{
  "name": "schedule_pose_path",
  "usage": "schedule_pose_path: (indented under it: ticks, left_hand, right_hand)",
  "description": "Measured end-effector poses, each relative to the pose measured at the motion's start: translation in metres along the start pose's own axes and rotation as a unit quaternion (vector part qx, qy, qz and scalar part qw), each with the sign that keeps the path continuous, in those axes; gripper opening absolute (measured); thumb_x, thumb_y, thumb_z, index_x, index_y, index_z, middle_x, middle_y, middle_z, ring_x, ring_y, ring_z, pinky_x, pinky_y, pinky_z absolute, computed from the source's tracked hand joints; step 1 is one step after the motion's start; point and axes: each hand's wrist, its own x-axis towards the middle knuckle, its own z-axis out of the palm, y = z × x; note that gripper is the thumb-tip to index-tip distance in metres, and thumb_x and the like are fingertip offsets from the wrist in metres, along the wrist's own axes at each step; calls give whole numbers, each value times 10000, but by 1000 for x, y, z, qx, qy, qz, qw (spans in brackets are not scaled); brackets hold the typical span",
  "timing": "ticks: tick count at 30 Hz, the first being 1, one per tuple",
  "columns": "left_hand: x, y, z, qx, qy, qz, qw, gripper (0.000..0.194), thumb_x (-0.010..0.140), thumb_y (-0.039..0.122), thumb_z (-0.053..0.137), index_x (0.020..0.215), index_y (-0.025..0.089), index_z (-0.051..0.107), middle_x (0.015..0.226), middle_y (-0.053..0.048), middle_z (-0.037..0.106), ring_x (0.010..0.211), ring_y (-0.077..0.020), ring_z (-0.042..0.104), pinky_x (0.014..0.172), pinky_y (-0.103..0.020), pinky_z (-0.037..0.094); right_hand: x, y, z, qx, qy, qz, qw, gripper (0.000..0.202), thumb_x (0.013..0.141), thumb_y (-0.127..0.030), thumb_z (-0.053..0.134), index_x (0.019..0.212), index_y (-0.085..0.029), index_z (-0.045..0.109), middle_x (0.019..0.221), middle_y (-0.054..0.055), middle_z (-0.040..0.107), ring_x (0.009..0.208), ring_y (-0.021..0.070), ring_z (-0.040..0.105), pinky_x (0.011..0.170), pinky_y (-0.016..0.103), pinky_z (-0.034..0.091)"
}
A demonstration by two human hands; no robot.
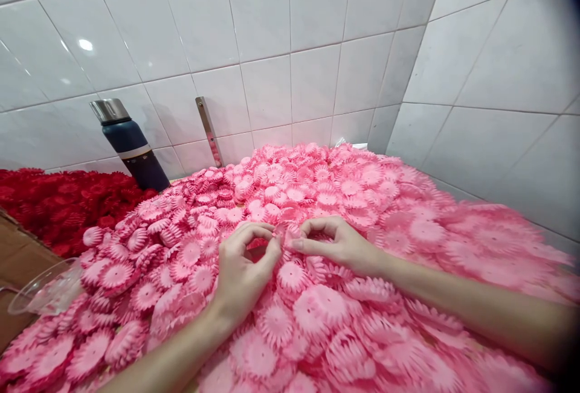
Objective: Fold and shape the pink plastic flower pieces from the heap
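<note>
A glossy white tiled wall (263,12) is filling the upper frame; a heap of pink, fringed, flower-shaped pieces (276,323) is spreading across the centre and bottom; a dark-blue cylindrical bottle with a silver cap (136,151) is standing at centre left; the bare left hand (247,269) and bare right hand (338,243) are pinching a small, thin pink piece (287,235) just below centre.

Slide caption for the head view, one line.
Left hand and right hand hold a pink piece over heaped pink discs.
</note>
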Motion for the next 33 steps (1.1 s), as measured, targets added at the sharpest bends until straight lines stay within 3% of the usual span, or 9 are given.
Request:
schedule_pose_path:
  ticks: [7, 13, 15, 18, 22, 25, 27, 30, 33]
  left_hand:
    - [-1, -4, 1, -21, 34, -52, 998, 113, 772, 199, 583, 667, 157, 573, 814, -18, 614, 747, -127, 588, 671, -216, 479]
    - [5, -12, -2, -130, 115, -133, 976, 203, 811, 306, 533, 668, 161, 528, 634, 35, 524, 627, -116, 581, 616, -236, 510]
    - [6, -12, -1, -128, 96, -126, 979, 194, 793, 320, 576, 700, 150, 566, 693, 16, 564, 681, -126, 595, 658, -246, 521]
    - [5, -8, 0, -90, 22, -97, 991, 164, 784, 312, 612, 810, 150, 625, 812, -25, 633, 784, -154, 611, 745, -275, 520]
    - [4, -4, 0, -32, -22, -66, 997, 134, 794, 280, 613, 834, 159, 657, 850, -51, 664, 814, -171, 615, 761, -284, 505]
    - [4, -3, -1, -14, -30, -45, 998, 117, 791, 262, 620, 816, 161, 675, 846, -54, 671, 813, -175, 617, 752, -279, 496]
    - [5, -1, -1, -14, -48, -37, 998, 111, 794, 252, 618, 804, 161, 682, 840, -54, 674, 806, -173, 619, 748, -276, 493]
    - [4, 1, -1, -28, -74, -38, 996, 107, 796, 246, 618, 825, 164, 681, 846, -50, 681, 796, -165, 624, 740, -269, 494]
    - [4, 1, -1, -34, -85, -46, 995, 116, 800, 253, 617, 847, 163, 675, 858, -51, 685, 801, -164, 626, 734, -266, 496]
  right_hand:
    - [1, 1, 1, 110, -36, 30, 993, 204, 729, -251, 655, 605, -176, 510, 607, 8, 651, 603, 158, 651, 605, 285, 502]
    - [2, 1, -2, 152, 17, 5, 988, 264, 695, -220, 635, 546, -191, 419, 611, 4, 597, 620, 150, 599, 573, 276, 462]
    - [1, -1, -2, 118, 27, 3, 993, 303, 677, -215, 663, 535, -190, 396, 621, -7, 555, 610, 129, 552, 572, 268, 441]
    - [-1, -3, -2, 85, 38, -8, 996, 343, 651, -198, 711, 573, -190, 377, 682, -14, 546, 638, 112, 519, 600, 258, 436]
    - [-3, -1, -2, 79, 19, -9, 997, 321, 622, -214, 771, 729, -190, 469, 723, -26, 580, 633, 100, 534, 584, 234, 444]
    - [-3, 1, -2, 62, -6, 10, 998, 223, 718, -332, 708, 800, -180, 568, 567, -54, 528, 442, 65, 450, 433, 203, 360]
    - [-3, 1, -2, 43, 0, 1, 999, 217, 767, -380, 656, 804, -170, 619, 572, -38, 548, 413, 56, 432, 412, 203, 346]
    - [-2, -1, -1, 11, 23, -26, 999, 208, 727, -355, 702, 821, -174, 663, 759, 8, 640, 591, 96, 569, 554, 225, 453]
    - [-2, -2, 0, 0, 19, -30, 999, 196, 720, -348, 707, 814, -179, 679, 827, 21, 665, 755, 145, 619, 687, 258, 483]
